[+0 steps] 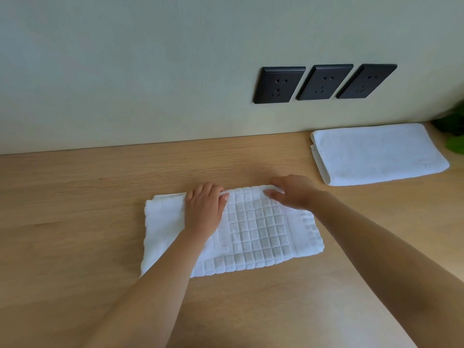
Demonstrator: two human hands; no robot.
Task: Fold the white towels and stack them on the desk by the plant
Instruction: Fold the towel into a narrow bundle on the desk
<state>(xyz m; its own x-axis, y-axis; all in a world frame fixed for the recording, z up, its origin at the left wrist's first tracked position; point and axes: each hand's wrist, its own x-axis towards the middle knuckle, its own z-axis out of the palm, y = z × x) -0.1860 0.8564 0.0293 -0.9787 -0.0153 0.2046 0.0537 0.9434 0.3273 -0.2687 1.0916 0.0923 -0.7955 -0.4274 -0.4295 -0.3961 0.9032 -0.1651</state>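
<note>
Lying on desk (75,197), checked towel (263,232) gripped along far edge by left hand (204,212) and right hand (293,192), fingers (200,190) curled over hem. Smooth folded towel (376,154) laid near plant (452,131), right; wall sockets (324,82) above.

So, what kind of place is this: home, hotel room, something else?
Probably a hotel room or a home, I cannot tell which: a wooden desk against a wall with three black power sockets, a folded white towel beside a green plant, and a checked white towel.

Near towel (263,234) on desk (75,197); folded towel (376,154) behind-right, beside plant (452,131).
</note>
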